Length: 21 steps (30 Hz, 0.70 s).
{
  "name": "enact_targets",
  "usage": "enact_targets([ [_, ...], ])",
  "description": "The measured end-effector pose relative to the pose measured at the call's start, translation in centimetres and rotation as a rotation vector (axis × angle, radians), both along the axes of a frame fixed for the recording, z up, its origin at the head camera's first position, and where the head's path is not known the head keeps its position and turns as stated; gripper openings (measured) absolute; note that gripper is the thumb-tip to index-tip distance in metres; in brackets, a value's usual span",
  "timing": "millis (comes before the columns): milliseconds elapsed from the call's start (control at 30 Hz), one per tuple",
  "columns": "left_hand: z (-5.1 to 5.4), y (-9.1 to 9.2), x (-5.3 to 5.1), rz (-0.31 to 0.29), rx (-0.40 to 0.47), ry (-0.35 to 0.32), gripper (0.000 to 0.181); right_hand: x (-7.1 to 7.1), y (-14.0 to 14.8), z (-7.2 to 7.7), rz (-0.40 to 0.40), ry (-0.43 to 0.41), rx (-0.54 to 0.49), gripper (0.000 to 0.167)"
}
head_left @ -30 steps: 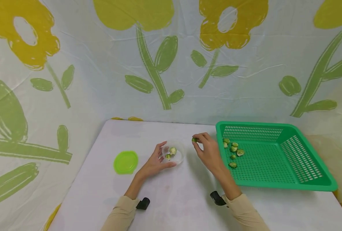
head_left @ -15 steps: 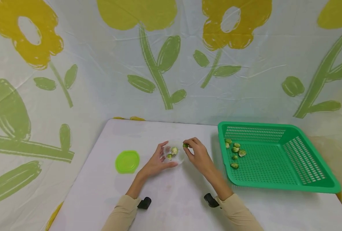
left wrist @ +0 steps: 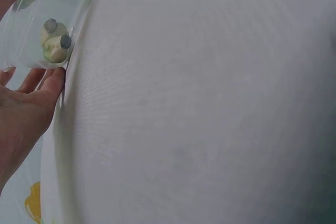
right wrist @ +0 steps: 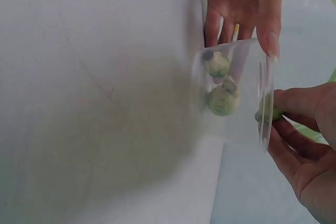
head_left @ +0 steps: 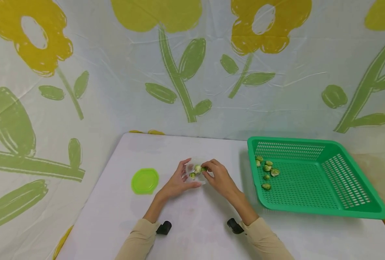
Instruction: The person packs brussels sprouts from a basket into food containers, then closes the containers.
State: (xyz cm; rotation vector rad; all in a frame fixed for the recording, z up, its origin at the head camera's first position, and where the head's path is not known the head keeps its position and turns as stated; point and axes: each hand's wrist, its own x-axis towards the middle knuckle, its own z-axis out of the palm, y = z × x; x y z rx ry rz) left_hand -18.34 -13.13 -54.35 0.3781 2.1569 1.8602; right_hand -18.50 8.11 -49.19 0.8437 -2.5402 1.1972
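Observation:
A clear round container (right wrist: 239, 124) stands on the table, its side gripped between the thumb and fingers of my left hand (head_left: 176, 183). Two Brussels sprouts (right wrist: 223, 99) lie inside it. My right hand (head_left: 221, 180) pinches another small sprout (right wrist: 269, 114) between thumb and fingertips at the container's rim. In the left wrist view, my left hand (left wrist: 23, 124) is around the container (left wrist: 31, 40), with sprouts (left wrist: 55, 48) showing through the wall.
A green plastic basket (head_left: 319, 211) stands on the right, with several sprouts (head_left: 275, 172) near its left side. Left of the container, a lime green lid (head_left: 145, 181) lies on the white table (head_left: 186, 231). A flower-printed cloth (head_left: 130, 72) hangs behind.
My right hand has moved left from beside the basket to the container's rim, carrying the pinched sprout. My left hand keeps its hold on the container.

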Motion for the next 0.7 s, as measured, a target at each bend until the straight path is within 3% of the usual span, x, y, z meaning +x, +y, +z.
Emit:
enact_targets([
  [700, 0.1, 0.1, 0.0, -0.01, 0.025, 0.004, 0.105, -1.6, -0.1, 1.9, 0.19, -0.19, 0.229, 0.01],
])
